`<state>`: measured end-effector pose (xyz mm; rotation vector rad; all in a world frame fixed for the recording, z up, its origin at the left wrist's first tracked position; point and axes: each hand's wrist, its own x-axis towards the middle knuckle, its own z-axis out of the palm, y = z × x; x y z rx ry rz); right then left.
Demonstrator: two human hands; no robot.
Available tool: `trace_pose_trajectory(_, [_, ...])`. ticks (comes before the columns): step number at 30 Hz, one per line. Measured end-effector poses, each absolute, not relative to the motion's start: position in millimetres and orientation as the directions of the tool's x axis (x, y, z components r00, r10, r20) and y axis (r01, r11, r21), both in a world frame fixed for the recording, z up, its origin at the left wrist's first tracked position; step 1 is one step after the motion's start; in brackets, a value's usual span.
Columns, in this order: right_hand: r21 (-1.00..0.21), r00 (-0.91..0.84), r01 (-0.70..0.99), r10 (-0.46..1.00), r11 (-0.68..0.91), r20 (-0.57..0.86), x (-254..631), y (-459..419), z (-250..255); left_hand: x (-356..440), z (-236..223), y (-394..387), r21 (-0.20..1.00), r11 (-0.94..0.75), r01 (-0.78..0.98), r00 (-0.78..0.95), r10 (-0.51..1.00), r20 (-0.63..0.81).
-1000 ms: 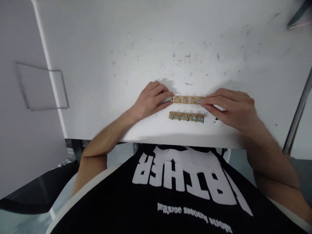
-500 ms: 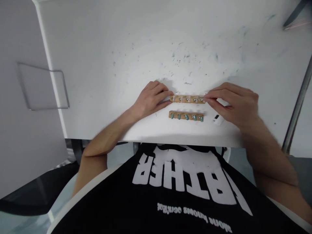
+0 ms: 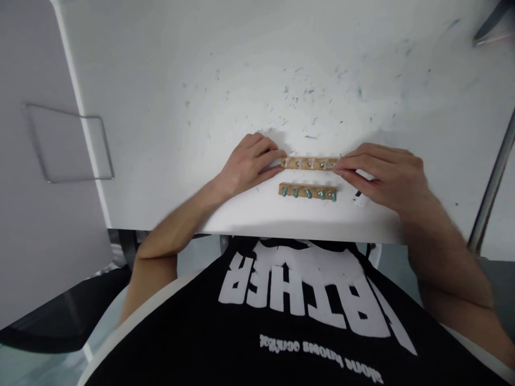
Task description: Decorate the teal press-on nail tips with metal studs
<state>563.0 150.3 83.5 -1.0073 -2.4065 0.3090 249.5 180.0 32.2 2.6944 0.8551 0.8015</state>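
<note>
"Where's the piece being handled?"

"On the white, speckled table (image 3: 153, 86), between the hands: a narrow light-brown strip, wooden by the look of it, (image 3: 304, 163) with a row of small clear, shiny pieces (image 3: 310, 164) along it."

"And the grip?"

"The left hand (image 3: 252, 165) pinches the left end between thumb and fingers. The right hand (image 3: 388, 174) has its fingertips pressed together on the right end; whether they nip wood or the last clear piece, I can't tell."

"How would it handle?"

"Light and stiff, I'd judge. The clear bits look smooth, maybe slippery, and could come loose if squeezed sideways. Take the bare wooden edges near the ends."

"What's nearby?"

"Just on the wearer's side lies a matching brown strip with green, curved pegs (image 3: 308, 193), touched by neither hand. Those pegs stick out, so hold the wood there too. A small white object with a black mark (image 3: 361, 200) sits partly under the right hand."
</note>
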Motion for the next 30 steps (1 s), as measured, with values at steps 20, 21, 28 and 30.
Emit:
trace_pose_trajectory(20, [-0.449, -0.471, 0.614, 0.758, 0.649, 0.451, 559.1, 150.9, 83.1, 249.5, 29.3, 180.1, 0.336, -0.804, 0.490, 0.699, 0.593, 0.400])
trace_pose_trajectory(21, [-0.441, -0.468, 0.624, 0.760, 0.645, 0.451, 557.5, 151.0, 86.2, 249.2, 29.1, 180.1, 0.344, -0.799, 0.494, 0.701, 0.600, 0.385])
trace_pose_trajectory(28, [-0.353, -0.571, 0.640, 0.729, 0.683, 0.377, 540.5, 153.7, 102.2, 248.8, 26.0, 180.3, 0.352, -0.792, 0.500, 0.705, 0.608, 0.365])
trace_pose_trajectory(30, [-0.339, -0.575, 0.651, 0.733, 0.679, 0.364, 536.7, 153.6, 102.3, 249.5, 25.7, 180.4, 0.340, -0.797, 0.499, 0.708, 0.601, 0.370])
